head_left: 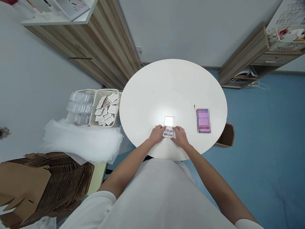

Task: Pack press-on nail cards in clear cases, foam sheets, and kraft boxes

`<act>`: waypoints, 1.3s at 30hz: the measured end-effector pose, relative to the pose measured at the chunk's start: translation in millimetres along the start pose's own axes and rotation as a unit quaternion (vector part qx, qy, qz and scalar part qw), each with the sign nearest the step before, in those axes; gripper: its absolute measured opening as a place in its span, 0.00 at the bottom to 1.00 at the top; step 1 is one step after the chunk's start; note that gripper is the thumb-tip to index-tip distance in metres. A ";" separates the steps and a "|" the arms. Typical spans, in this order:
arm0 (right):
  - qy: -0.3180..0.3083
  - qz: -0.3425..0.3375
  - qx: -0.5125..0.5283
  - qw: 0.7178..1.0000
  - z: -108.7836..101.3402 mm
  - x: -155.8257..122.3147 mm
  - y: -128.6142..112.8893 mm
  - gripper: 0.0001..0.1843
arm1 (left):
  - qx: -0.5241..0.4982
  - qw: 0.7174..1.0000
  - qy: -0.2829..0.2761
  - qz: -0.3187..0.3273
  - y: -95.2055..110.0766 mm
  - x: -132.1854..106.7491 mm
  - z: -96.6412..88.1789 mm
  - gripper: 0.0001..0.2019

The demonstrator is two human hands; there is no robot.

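A small clear case (pixel 168 132) of what look like press-on nails lies on the white oval table (pixel 171 86), near its front edge. Its lid (pixel 169 121) is swung back, away from me, and rows of shiny purplish and silver pieces show inside. My left hand (pixel 157 134) grips the left side of the case, with its fingertips at the rim. On the opposite side, my right hand (pixel 180 136) holds the right edge in the same way. The undersides of the fingers are hidden.
A pixelated purple box (pixel 203 121) lies on the table's right. At left stand a basket of cards (pixel 106 107), stacked clear plastic trays (pixel 79 108), white sheets (pixel 83 138) and folded brown cardboard (pixel 57 187). An open brown box (pixel 226 136) sits beyond the table's right edge.
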State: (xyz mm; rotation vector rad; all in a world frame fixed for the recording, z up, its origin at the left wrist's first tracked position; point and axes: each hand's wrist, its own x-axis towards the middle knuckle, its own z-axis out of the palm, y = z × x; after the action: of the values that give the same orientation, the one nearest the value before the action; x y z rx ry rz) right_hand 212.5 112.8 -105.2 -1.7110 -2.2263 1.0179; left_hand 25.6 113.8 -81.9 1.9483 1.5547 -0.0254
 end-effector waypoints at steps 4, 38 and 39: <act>-0.001 0.009 -0.005 1.000 -0.2 -0.3 -1.2 0.32 | -0.034 0.999 -0.004 -0.002 -2.1 -1.1 3.2 0.31; -0.023 0.110 0.172 0.979 -9.7 -2.1 -0.5 0.29 | -0.257 0.960 0.019 -0.113 -4.3 -13.5 15.4 0.26; -0.024 0.127 0.192 0.973 -9.7 -1.4 0.0 0.28 | -0.271 0.954 0.020 -0.130 -4.3 -13.9 15.9 0.24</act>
State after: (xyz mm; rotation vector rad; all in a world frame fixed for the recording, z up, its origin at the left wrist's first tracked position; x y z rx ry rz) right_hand 217.9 115.6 -97.5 -1.8269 -1.7115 1.4490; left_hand 23.4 94.5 -91.2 1.3195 1.6231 0.3009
